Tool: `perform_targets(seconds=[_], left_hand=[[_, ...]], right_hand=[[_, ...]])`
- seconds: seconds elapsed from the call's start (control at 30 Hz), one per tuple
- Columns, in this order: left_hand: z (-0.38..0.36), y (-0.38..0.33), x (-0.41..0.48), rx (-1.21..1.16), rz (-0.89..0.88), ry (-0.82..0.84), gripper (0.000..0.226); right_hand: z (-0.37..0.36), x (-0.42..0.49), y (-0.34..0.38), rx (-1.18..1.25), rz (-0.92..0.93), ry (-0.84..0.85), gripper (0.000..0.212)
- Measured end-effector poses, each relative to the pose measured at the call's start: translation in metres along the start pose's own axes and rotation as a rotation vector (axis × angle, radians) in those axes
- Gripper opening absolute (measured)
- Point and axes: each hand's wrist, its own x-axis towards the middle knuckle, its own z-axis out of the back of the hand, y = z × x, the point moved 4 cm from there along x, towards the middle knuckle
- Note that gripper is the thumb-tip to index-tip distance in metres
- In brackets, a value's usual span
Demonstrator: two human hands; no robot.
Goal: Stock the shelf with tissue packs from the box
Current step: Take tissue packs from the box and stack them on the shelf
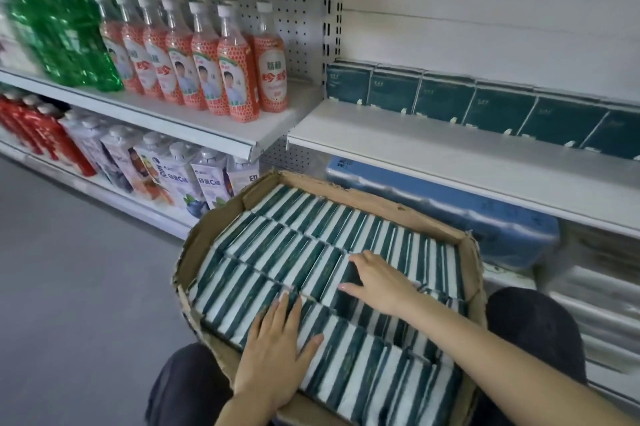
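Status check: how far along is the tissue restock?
Done: one row of tissue packs stands at the back of the shelf. In hand: the left hand lies flat on the packs in the box, the right hand reaches among them; none is lifted. Left: the box looks nearly full, and the shelf's front is bare.

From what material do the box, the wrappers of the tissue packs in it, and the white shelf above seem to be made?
The box: brown cardboard, matt; its rim is torn and frayed. The tissue packs: probably thin plastic film, as the green and white wrappers shine faintly. The shelf: likely painted metal, smooth and white, with a slotted upright beside it.
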Motion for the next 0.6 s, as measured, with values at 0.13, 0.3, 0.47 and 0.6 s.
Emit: perform_targets(seconds=[0.13,0.3,0.47,0.6], left_hand=[[0.003,0.003,-0.005,-0.023,0.026,-0.054,0.105],[0.004,0.002,-0.008,-0.033,0.026,-0.095,0.096],[0.005,-0.001,-0.006,-0.047,0.013,-0.164,0.100],[0.008,-0.007,-0.002,-0.052,0.002,-0.195,0.094]], right_hand=[[-0.003,0.009,0.004,-0.008,-0.043,0.002,0.068],[-0.003,0.014,0.005,0.016,-0.075,-0.006,0.071],[0.001,0.021,0.004,0.162,-0.141,0.017,0.074],[-0.001,0.030,-0.005,0.277,-0.195,-0.020,0.066]])
